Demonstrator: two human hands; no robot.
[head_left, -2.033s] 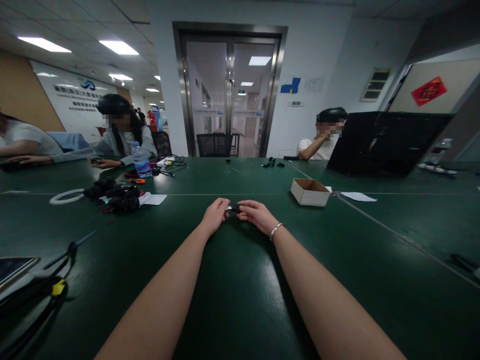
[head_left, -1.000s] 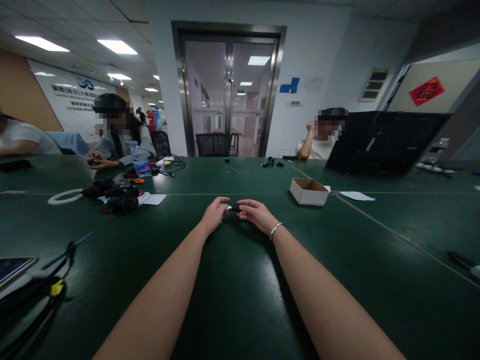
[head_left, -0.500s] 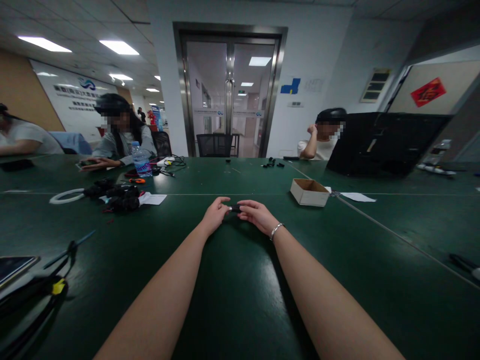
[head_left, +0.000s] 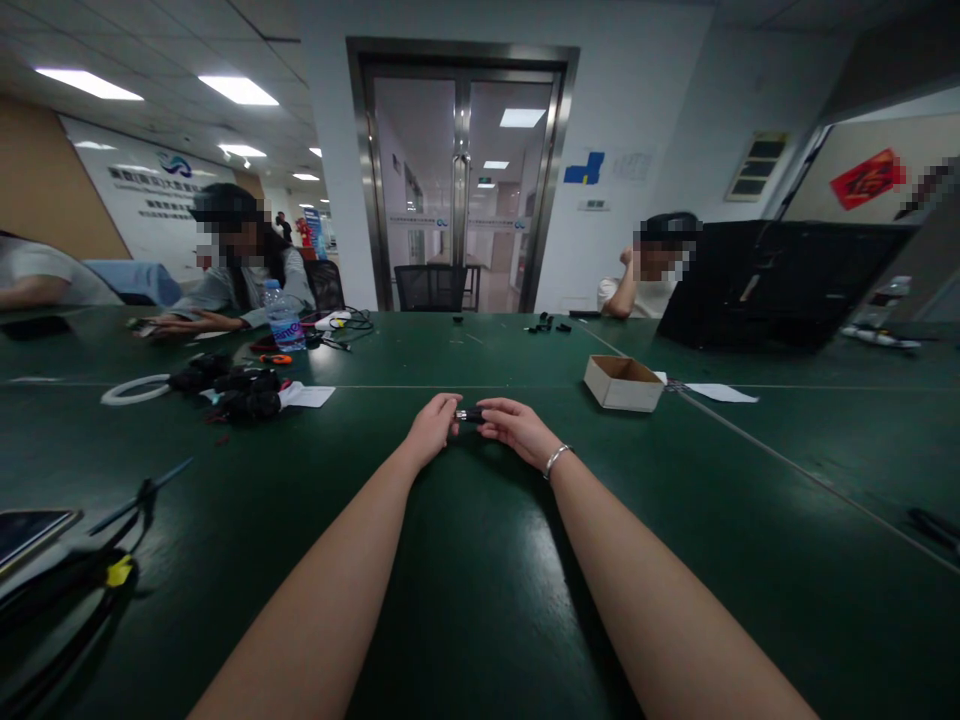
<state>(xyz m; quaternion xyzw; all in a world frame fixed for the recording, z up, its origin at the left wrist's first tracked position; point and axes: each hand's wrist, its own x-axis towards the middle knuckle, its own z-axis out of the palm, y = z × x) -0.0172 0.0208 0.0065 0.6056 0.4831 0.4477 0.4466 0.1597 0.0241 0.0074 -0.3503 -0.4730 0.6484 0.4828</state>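
Observation:
A small black piece with a silver end [head_left: 470, 415] is held between my two hands above the green table [head_left: 480, 560]. My right hand [head_left: 517, 427], with a silver bangle at the wrist, pinches the black part between thumb and fingers. At the silver end, my left hand [head_left: 435, 428] is closed, its thumb and forefinger pressed together. Whether the left fingers grip a separate small part or only the silver tip is too small to make out.
An open cardboard box [head_left: 624, 384] stands right of my hands. To the left lie a bundle of black cables [head_left: 247, 390], a water bottle [head_left: 283, 318] and orange-handled cutters [head_left: 276, 358]. Small black pieces [head_left: 547, 324] are scattered farther back. A large black monitor [head_left: 780, 285] stands behind; people sit across.
My left forefinger, which was lifted and stretched out, has come down toward the thumb. A bit more of the silver end shows. My right hand has hardly moved.

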